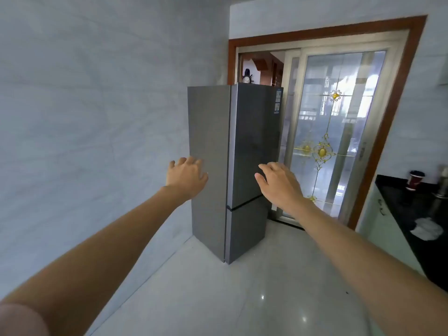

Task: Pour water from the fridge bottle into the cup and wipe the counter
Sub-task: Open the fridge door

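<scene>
A tall grey two-door fridge [252, 132] stands in the corner ahead with both doors closed; the bottle is not visible. My left hand [188, 177] is stretched forward, empty with fingers apart, in front of the fridge's left side. Out in front of the upper door's lower right part is my right hand [278, 184], also empty and spread. On the black counter [417, 214] at the right edge stand a red and white cup [415, 180] and, nearer, a crumpled white cloth [428, 229].
A pale tiled wall [97, 117] runs along the left. Behind the fridge is a wood-framed sliding glass door [339, 132]. Glossy light floor tiles [242, 287] lie between me and the fridge. A metal pot [442, 190] sits on the counter at the far right.
</scene>
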Demonstrator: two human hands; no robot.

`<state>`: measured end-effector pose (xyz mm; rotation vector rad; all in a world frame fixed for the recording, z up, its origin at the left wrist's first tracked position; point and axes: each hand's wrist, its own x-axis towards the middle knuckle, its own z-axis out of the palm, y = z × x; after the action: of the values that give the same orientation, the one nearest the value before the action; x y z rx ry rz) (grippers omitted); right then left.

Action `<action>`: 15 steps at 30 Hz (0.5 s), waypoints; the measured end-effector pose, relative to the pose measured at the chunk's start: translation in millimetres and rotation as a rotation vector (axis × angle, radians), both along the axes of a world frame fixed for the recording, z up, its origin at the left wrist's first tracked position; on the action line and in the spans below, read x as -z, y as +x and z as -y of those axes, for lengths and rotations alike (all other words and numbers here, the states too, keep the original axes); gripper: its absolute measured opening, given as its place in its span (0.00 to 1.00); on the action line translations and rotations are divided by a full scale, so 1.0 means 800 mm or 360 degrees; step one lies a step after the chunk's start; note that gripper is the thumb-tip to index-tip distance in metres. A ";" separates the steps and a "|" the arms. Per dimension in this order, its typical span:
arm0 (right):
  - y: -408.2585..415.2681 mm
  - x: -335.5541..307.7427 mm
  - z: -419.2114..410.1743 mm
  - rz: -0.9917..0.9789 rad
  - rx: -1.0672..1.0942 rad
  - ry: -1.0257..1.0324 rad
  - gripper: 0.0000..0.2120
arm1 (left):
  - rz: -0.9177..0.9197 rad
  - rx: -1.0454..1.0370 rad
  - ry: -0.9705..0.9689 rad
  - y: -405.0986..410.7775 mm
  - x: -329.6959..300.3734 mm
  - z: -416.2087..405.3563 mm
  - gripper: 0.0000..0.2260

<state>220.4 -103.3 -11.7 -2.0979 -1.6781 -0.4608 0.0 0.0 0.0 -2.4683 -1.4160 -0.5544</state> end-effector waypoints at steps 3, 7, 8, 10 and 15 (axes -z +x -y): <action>0.030 0.022 -0.040 -0.0003 0.0016 -0.0071 0.22 | -0.0038 -0.0016 -0.0019 0.024 0.021 -0.036 0.22; 0.086 0.048 -0.111 -0.0010 0.0028 -0.0131 0.22 | -0.0076 -0.0013 -0.0081 0.073 0.045 -0.097 0.22; 0.099 0.048 -0.128 -0.0025 0.0025 -0.0127 0.22 | -0.0076 -0.0029 -0.0090 0.086 0.046 -0.111 0.22; 0.127 0.048 -0.166 -0.0021 -0.0010 -0.0123 0.22 | -0.0082 -0.0042 -0.0101 0.115 0.046 -0.145 0.22; 0.185 0.035 -0.255 -0.0048 -0.0098 -0.0085 0.22 | -0.0032 -0.0094 -0.0086 0.172 0.045 -0.222 0.22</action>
<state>368.1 101.0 -40.0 -2.0732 -1.7506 -0.3672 137.8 178.0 -36.0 -2.4572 -1.5098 -0.4834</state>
